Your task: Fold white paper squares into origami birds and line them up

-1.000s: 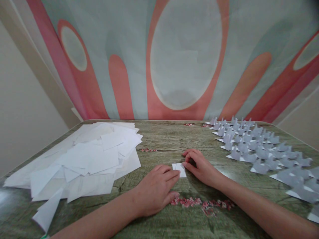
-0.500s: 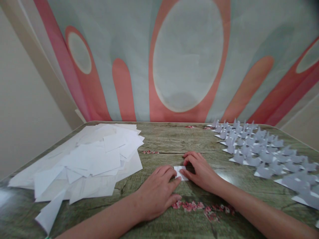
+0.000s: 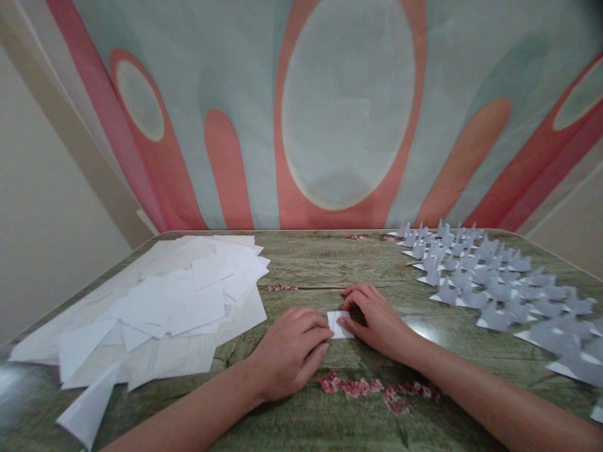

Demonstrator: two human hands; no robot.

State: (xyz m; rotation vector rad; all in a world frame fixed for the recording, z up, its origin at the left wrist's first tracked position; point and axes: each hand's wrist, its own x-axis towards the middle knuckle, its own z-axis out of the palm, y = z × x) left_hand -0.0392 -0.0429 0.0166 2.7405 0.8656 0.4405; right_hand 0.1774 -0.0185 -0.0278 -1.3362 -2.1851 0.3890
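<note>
A small folded white paper square (image 3: 338,325) lies on the table between my hands, a crease line showing on its face. My left hand (image 3: 294,348) is at its left edge, fingers curled together and their tips on the lower left corner. From the other side, my right hand (image 3: 374,320) holds the square, the thumb pressing its right part and the curled index finger at the upper right corner. The fingertips cover parts of both edges.
To the left spreads a pile of loose white paper sheets (image 3: 188,307), a curled piece (image 3: 92,405) at its near side. Rows of folded white paper birds (image 3: 499,285) stand along the right. The wood-patterned table (image 3: 301,257) meets a printed backdrop (image 3: 348,113) behind.
My left hand has drawn slightly left, its thumb pulled in from the paper toward the fingers. The right hand keeps its hold. The whole view has shifted a little.
</note>
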